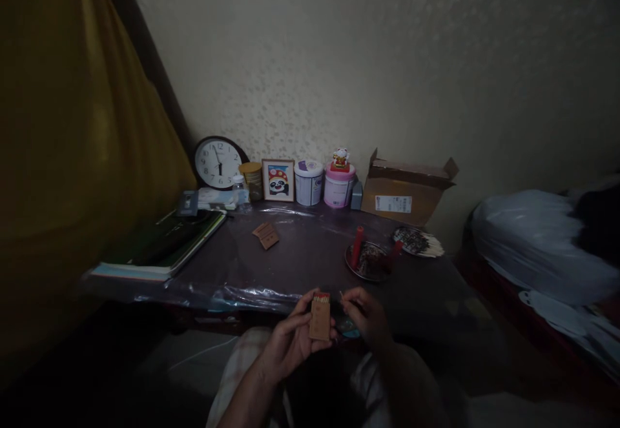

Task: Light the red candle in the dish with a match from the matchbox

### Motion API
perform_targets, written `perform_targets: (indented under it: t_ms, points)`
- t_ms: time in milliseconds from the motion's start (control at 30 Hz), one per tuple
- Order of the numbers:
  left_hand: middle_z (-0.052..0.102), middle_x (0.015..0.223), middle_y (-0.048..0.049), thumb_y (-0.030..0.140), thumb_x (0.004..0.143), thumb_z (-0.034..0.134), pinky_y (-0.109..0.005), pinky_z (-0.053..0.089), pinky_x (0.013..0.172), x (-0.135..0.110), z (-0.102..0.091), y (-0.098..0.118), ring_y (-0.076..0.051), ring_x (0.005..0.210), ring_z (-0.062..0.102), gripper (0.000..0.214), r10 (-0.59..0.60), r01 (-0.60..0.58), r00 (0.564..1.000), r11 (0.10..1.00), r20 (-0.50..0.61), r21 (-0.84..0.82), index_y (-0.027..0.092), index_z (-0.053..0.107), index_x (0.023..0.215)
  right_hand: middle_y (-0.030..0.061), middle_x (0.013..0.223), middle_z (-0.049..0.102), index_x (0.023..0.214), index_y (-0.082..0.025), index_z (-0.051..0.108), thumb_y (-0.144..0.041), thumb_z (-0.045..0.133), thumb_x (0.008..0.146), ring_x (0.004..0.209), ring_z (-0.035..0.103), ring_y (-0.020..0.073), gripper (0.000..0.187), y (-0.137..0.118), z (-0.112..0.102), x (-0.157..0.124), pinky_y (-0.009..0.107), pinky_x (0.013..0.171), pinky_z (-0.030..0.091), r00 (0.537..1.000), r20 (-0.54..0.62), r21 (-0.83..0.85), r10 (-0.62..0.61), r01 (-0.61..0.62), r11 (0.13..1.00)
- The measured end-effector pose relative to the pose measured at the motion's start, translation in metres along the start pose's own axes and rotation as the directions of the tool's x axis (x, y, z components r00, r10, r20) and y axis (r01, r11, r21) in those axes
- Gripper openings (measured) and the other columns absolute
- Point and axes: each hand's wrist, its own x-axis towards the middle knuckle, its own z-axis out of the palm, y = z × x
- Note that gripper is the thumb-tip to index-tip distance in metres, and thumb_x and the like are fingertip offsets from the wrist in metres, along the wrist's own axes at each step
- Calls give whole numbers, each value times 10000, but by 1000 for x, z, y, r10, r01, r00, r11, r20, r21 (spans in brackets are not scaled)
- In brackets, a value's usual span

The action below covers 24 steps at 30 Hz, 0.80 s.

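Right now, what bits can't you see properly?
All in the head view:
- The match in the right hand: too small and dim to make out its tip.
- The matchbox print: blurred, and the left hand covers its back.
- What lies on the plate: too dark.
- The label on the box: too small to read.
- The books: covers lost in shadow.
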Motion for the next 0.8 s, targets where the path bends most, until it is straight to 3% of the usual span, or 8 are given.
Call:
perform_targets:
  t_ms: [100,233,433,600,800]
  points:
    - [713,864,-77,163,873,414,-354,469,751,0,1,0,-237,848,715,529,6,-6,1000,1000,4,-2,261,221,1356,25,716,631,659,-217,586,-367,622,701,709,589,185,160,0,0,0,295,690,462,999,-21,14,-26,27,1000]
    - [709,853,-64,160,878,411,-359,468,759,1,0,0,-236,857,714,495,8,-8,1000,1000,12,-17,265,262,1338,21,679,627,644,-213,585,-358,630,701,678,592,180,162,0,0,-1,286,659,470,999,-38,25,-26,27,999]
    - [712,863,-61,158,862,438,-355,471,747,0,-1,0,-242,866,714,476,27,-25,999,999,31,-44,264,311,1308,30,721,679,791,-197,659,-371,642,718,675,617,177,189,-5,1,-1,270,639,485,999,-35,35,-21,22,999]
    - [716,868,-56,147,873,429,-363,471,765,0,-2,-2,-238,885,713,446,40,-40,999,997,3,-66,271,331,1289,7,610,642,658,-199,613,-413,653,712,589,596,161,224,-10,2,-1,251,579,479,998,-63,29,-27,29,999]
    - [704,967,-51,119,864,463,-350,461,792,4,1,-3,-231,957,691,455,106,-110,994,980,-35,-164,276,359,1278,12,615,641,668,-198,611,-427,662,735,577,607,159,244,-6,4,-4,241,568,491,992,-66,-18,-106,105,994]
